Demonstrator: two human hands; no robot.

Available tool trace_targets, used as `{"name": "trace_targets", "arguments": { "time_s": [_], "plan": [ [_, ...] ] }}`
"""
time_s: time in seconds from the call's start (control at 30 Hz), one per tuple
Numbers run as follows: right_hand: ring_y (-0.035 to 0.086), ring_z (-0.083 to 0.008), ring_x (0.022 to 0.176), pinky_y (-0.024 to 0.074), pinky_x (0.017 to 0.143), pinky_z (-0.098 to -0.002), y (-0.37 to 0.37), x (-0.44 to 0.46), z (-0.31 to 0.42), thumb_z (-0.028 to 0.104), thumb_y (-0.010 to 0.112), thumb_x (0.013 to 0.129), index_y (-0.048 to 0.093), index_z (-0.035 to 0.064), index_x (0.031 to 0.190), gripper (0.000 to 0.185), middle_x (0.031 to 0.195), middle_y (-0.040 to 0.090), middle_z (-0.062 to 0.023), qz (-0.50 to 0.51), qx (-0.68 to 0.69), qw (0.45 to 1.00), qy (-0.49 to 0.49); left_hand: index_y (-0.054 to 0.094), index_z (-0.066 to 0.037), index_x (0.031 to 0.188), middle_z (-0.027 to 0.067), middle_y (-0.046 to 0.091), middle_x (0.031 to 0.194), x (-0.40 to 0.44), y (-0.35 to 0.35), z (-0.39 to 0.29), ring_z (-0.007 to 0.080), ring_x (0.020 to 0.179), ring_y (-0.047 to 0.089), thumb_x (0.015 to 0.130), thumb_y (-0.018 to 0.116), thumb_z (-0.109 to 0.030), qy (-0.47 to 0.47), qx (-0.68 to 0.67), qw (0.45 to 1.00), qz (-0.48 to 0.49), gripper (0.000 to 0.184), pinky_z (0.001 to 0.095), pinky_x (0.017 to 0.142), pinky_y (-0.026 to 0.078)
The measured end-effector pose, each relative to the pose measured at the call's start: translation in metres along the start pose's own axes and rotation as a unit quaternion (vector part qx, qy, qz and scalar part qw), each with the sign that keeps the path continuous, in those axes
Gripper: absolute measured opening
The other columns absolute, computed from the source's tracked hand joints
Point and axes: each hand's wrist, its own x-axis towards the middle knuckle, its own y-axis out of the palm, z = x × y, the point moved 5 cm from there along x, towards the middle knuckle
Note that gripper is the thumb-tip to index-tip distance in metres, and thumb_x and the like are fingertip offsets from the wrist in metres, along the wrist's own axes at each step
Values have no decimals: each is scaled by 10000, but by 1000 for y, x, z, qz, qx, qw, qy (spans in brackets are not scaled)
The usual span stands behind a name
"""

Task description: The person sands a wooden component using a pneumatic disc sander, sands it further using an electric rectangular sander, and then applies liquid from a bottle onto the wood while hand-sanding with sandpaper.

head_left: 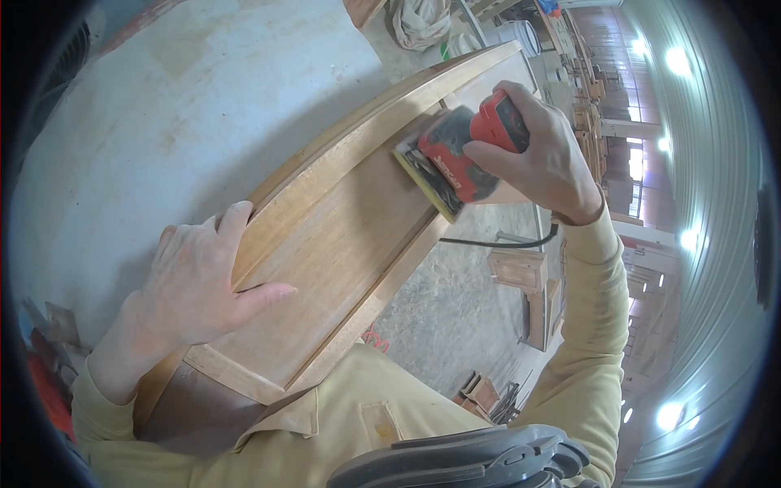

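Note:
A long wooden panel with a raised frame [325, 260] lies slantwise in front of me, its upper edge gently curved. My right hand [549, 150] is wrapped round a red and black electric sander [464, 154]. The sander's flat pad rests against the panel's recessed face, close to the upper frame strip. Over the near left end of the panel lies my left hand [195, 281], fingers spread across the curved edge and thumb stretched onto the panel face. Part of the sander's grip is hidden by my right fingers.
Beneath the panel is a dusty pale worktable [187, 106]. From the sander's side a black cord [504, 243] runs toward my right sleeve. Wooden pieces [519, 270] stand on the concrete floor [439, 293]. A cloth bundle [419, 23] and a white bucket [521, 37] are beyond the table.

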Motion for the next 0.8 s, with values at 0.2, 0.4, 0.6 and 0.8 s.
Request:
{"name": "trace_targets", "arguments": {
  "time_s": [0.2, 0.4, 0.6, 0.8],
  "plan": [
    [717, -244, 754, 589, 758, -374, -7, -16, -8, 223, 885, 792, 641, -47, 1262, 594, 894, 730, -163, 64, -31, 997, 8, 528, 57, 1470, 289, 738, 1169, 0, 0, 0, 469, 1085, 708, 932, 817, -455, 21, -19, 999, -40, 797, 539, 989, 484],
    [726, -400, 786, 573, 733, -458, 6, 3, 5, 285, 842, 768, 662, -29, 1073, 473, 886, 740, -218, -54, 25, 998, -25, 574, 114, 1339, 289, 746, 915, -2, -3, -7, 457, 829, 737, 1000, 743, -396, 78, 28, 990, -118, 635, 545, 802, 547],
    [719, -378, 764, 574, 702, -448, 16, -22, 56, 263, 884, 762, 630, -18, 1209, 586, 902, 701, -209, -41, -4, 996, -82, 588, 107, 1281, 280, 731, 824, -1, -3, -10, 457, 724, 722, 1020, 708, -344, 100, 8, 988, -115, 534, 547, 723, 538],
    [737, -351, 792, 591, 726, -428, 19, -50, 72, 244, 894, 764, 605, -15, 1364, 715, 1004, 709, -204, 20, -32, 995, -88, 583, 91, 1248, 267, 717, 782, -5, -3, -8, 453, 697, 712, 1029, 700, -337, 104, 5, 985, -137, 495, 563, 703, 521]
  ]
}}
